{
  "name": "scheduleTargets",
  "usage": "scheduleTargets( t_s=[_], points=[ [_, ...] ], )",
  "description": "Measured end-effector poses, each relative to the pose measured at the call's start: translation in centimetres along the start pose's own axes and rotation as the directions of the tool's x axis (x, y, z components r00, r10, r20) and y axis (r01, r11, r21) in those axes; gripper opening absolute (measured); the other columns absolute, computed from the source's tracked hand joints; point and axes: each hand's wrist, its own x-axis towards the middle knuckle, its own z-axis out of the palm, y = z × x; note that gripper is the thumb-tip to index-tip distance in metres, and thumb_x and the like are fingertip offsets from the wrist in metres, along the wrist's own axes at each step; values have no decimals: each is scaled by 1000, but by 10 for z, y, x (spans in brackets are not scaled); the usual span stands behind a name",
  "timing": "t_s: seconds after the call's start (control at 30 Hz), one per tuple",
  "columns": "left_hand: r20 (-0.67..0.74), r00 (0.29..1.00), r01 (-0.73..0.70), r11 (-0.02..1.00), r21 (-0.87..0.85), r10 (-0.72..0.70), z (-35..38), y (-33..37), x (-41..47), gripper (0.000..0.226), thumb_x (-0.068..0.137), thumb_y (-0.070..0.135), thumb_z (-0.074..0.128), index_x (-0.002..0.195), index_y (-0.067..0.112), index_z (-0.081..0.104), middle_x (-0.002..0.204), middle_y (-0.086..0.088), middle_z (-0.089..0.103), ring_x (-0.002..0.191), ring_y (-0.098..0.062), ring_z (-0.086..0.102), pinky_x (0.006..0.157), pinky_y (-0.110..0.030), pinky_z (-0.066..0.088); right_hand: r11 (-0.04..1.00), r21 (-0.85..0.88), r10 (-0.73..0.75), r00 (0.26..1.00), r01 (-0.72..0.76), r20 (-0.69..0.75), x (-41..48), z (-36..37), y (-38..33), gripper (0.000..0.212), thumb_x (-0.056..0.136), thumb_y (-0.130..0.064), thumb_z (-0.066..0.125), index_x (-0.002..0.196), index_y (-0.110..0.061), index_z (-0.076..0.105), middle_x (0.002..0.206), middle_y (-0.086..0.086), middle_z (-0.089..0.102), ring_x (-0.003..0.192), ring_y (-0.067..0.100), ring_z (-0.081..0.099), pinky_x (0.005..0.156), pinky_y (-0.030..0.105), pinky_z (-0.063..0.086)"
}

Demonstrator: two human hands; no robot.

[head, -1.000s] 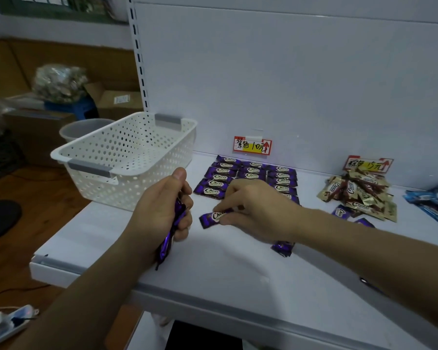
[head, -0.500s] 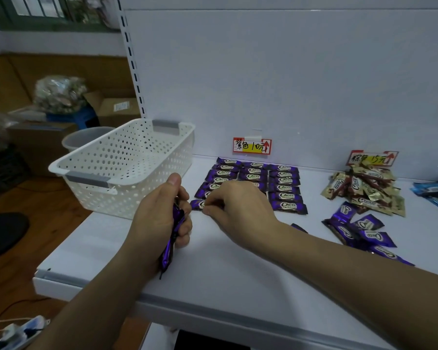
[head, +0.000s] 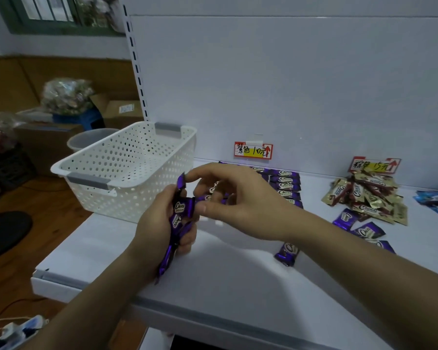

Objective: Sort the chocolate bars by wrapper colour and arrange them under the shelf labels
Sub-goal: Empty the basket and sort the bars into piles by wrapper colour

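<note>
Held bars: purple bunch (head: 178, 218), above the shelf (head: 238, 286) front.
Left hand (head: 157, 223): gripping the purple bunch.
Right hand (head: 240, 210): thumb and forefinger pinch the bunch's upper end.
Purple rows (head: 286, 185): under the purple label (head: 253, 150).
Gold pile (head: 367, 195): further right.
Basket (head: 127, 168): left, on the shelf.

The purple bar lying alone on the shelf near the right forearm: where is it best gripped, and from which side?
Best pinch the lone purple bar across its two long edges, near the middle, coming from above and the front: it lies flat on the shelf, and the right forearm crosses just behind it.
</note>
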Motion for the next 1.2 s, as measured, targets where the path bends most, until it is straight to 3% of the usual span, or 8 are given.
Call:
scheduleTargets(
  t_s=[0.17, 0.27, 0.37, 0.53, 0.7, 0.8, 0.97, 1.2],
  points=[
    [78, 988, -152, 949, 274, 136, 9, 0, 1, 38, 108, 30, 37, 79, 6, 41, 57, -6, 34, 45, -19, 30, 45, -27, 22, 988, 152, 24, 997, -13, -69, -5, -15, 5, 31, 88, -21, 77, 117, -22, 67, 90, 10, 65, 69, 25, 62, 65, 28, 52],
    [90, 973, -228, 949, 218, 213, 15, 1, 2, 28, 102, 26, 49, 86, 4, 48, 57, -10, 32, 43, -19, 31, 47, -32, 21, 986, 167, 42, 995, -27, -86, -11, -23, 13, 23, 90, -14, 75, 113, -16, 71, 92, 12, 70, 72, 19, 63, 74, 39, 58],
    [141, 967, -230, 962, 145, 210, 21, 3, 8, 35, 93, 31, 67, 96, -1, 54, 60, -11, 35, 43, -18, 31, 47, -32, 21, 965, 257, 96, 983, -54, -154, -15, -28, 16, 20, 89, -3, 73, 107, -12, 72, 92, 22, 69, 76, 43, 63, 75, 52, 56],
    [97, 974, -221, 956, 192, 206, 18, -1, 15, 17, 96, 18, 60, 100, 4, 52, 62, -12, 47, 43, -18, 31, 45, -27, 23, 947, 313, 158, 952, -71, -262, -21, -39, 21, 19, 88, 2, 72, 101, -11, 72, 70, 1, 61, 62, 18, 53, 67, 29, 51],
    [-61, 976, -201, 972, 124, 210, 8, -8, 12, 6, 101, 7, 51, 97, 5, 54, 60, -9, 47, 42, -16, 30, 46, -24, 21, 948, 300, 194, 936, -103, -295, -34, -47, 32, 22, 83, -2, 68, 92, -22, 74, 91, 19, 64, 80, 39, 61, 78, 56, 55],
    [-115, 969, -208, 973, 99, 219, 4, -9, 10, 10, 102, 7, 49, 98, 5, 57, 57, -6, 45, 41, -15, 28, 46, -24, 20, 991, 88, 121, 959, -101, -255, -41, -44, 38, 26, 85, 3, 71, 93, -22, 73, 88, -1, 70, 81, 26, 65, 77, 49, 56],
    [-175, 958, -207, 971, 120, 226, 0, -11, 10, 12, 103, 8, 49, 98, 2, 58, 56, -7, 38, 39, -13, 27, 45, -20, 22, 942, -333, 33, 999, -34, -10, -53, -37, 41, 22, 85, -5, 73, 94, -25, 73, 94, -18, 69, 92, 5, 63, 74, 12, 45],
    [-148, 949, -255, 955, 151, 277, 1, -11, 8, 19, 104, 9, 49, 107, 3, 66, 63, -10, 53, 42, -15, 28, 45, -24, 21, 870, -487, 92, 996, -77, 7, -52, -38, 42, 43, 74, 6, 57, 90, -29, 75, 98, -19, 70, 97, 4, 59, 84, 23, 48]
  ],
)
